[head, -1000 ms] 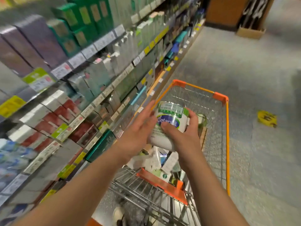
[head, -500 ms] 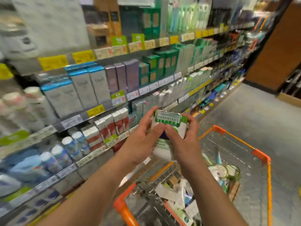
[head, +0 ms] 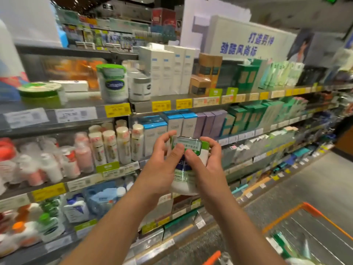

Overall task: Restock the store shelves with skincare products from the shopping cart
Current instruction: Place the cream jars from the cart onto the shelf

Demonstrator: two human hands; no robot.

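Fingers of both hands curled round one white Cetaphil jar (head: 188,169), held in the air in front of the shelving, clear of every shelf. Left hand (head: 159,169) wraps the jar's left side, fingers (head: 164,137) hooked over the green lid rim, thumb across the label; right hand (head: 208,165) wraps the right side, thumb meeting the left thumb on the front. Grip looks firm and shared, neither hand idle. Largest thing in view: the shelving run (head: 248,96), several tiers, running away to the right. Top shelf (head: 84,106) carries a matching Cetaphil jar on the shelf (head: 112,83), upright, near the front edge, with a squat grey-lidded jar (head: 139,87) just beside it on its right and a low green-lidded tub (head: 41,92) well apart toward the left end. Bare shelf shows between tub and matching jar. Tier below, directly behind the hands: blue-topped white boxes (head: 172,125) and pale bottles (head: 122,144). Shopping cart (head: 305,224) at lower right, orange rim, contents blurred. The relation that matters: the likely slot lies up and to the left of the held jar, at the matching jar's left. Held jar's long axis is close to vertical, lid tilted slightly toward the camera, so it needs lifting and levelling, little turning. Left hand is the nearer to that gap. Risk, as a guess: knocking the standing jar when setting down.
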